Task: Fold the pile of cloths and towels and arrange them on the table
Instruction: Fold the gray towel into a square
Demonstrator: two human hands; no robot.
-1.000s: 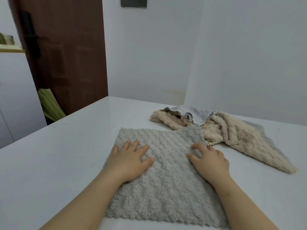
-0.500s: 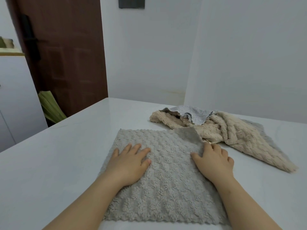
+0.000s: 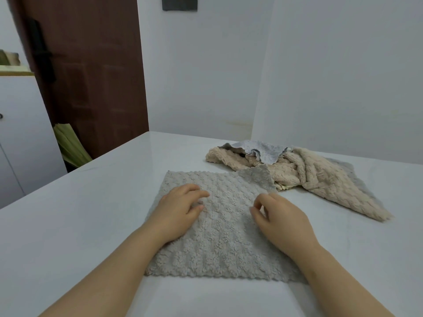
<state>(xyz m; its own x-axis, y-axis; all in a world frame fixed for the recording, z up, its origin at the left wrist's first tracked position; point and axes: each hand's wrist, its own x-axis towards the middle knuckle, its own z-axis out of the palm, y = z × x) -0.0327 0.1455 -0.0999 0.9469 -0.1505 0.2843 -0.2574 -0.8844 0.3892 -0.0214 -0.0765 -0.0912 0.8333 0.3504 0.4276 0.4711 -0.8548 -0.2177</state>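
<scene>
The grey cloth [image 3: 217, 225] is lying spread flat near the front of the white table [image 3: 91, 213], not yet folded. Its far right corner is riding up against the pile [image 3: 297, 175] behind it. The left hand [image 3: 180, 209] is resting on the cloth's left half with fingers loosely bent, gripping nothing I can see. The right hand [image 3: 279, 218] is hovering low over the right half with thumb and fingers curling inward, and I cannot tell whether it is pinching any fabric. So the job is looking barely begun: no folded piece is showing anywhere, and the whole heap is waiting. How many pieces are lying in it is hard to make out, as beige and pale printed cloths are tangling over one another.
</scene>
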